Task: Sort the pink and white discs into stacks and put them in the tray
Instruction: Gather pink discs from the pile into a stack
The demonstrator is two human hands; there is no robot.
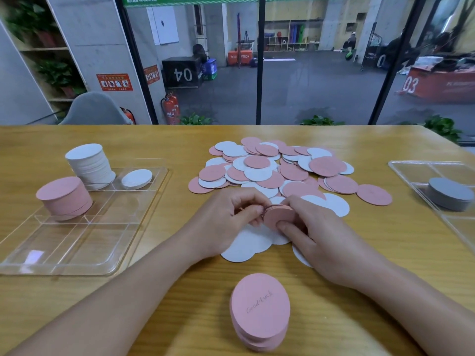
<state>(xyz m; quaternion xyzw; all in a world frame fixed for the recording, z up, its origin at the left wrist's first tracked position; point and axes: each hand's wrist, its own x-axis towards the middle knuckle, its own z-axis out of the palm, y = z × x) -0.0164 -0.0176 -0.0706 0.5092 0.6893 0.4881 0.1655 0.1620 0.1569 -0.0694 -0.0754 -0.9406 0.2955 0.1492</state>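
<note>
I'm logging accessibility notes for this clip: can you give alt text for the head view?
Both hands, left hand and right hand, hold a small stack of pink discs on edge above a wooden table, before a mixed pile of pink and white discs. A clear tray at left holds a white stack and a pink stack.

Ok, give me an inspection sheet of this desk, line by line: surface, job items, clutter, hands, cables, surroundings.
Surface: wooden table, bare between piles.
Job's things: clear tray holding tall white stack, pink stack, low white stack; mixed loose pile; pink stack near the front edge.
Clutter: second tray with grey stack.
Grippers: left hand and right hand together grip a small pink bundle.
Cables: nothing seen.
Surroundings: glass wall, gym floor, fire extinguisher, grey chair.
</note>
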